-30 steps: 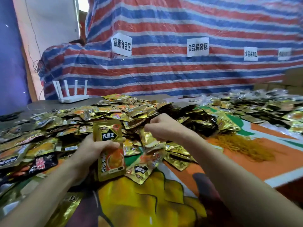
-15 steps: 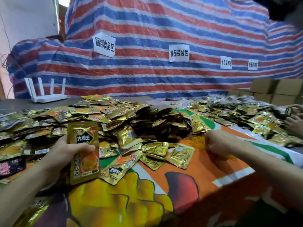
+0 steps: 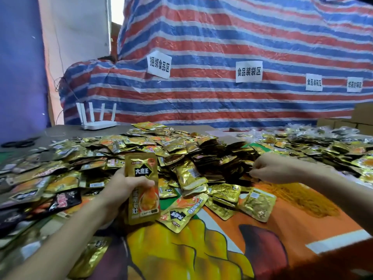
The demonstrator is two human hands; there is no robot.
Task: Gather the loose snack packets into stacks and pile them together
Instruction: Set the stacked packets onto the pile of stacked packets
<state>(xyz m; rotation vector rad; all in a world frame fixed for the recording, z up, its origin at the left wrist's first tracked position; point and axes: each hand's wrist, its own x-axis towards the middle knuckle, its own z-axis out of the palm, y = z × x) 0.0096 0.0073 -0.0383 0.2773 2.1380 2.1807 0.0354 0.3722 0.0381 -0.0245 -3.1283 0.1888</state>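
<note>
Gripping one upright stack of gold packets (image 3: pixel 142 186), left hand (image 3: pixel 119 188) sits near centre. Right hand (image 3: pixel 270 168) is at the heap of loose packets (image 3: pixel 181 150), fingers curled, grasp unclear. Heap uncountable. Four labels (image 3: pixel 248 71) on far tarp (image 3: pixel 222 37).

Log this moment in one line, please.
left hand: grips gold foil snack packets | right hand: at dark brown packet heap, grasp unclear

Bright, even light; foil glare, wide-angle bending, soft edges.
</note>
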